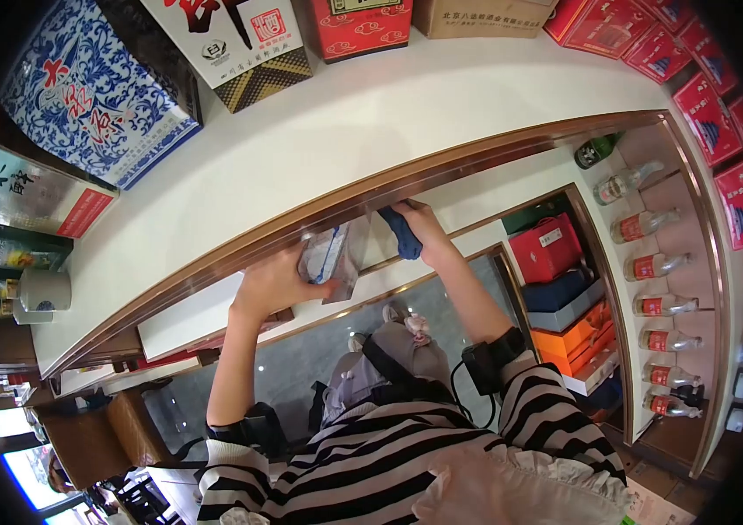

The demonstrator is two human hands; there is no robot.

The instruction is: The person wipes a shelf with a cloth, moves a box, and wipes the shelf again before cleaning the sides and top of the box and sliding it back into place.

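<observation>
My left hand [277, 284] is closed around a clear, box-like container [336, 262] with a white and blue band, just under the counter's front edge. What is inside the container I cannot make out. To its right, my right hand [425, 229] grips a folded dark blue cloth [401, 233]. The cloth is close to the shelf beneath the counter and apart from the container. Part of the right fingers is hidden behind the cloth and the counter edge.
Above is a white counter [319, 122] with a brown edge, bearing a blue-and-white patterned box [96, 96] and other cartons. Several bottles [664, 304] line the right shelf. A red box [546, 249] and orange boxes [574, 337] fill a compartment. A grey cup [45, 289] stands left.
</observation>
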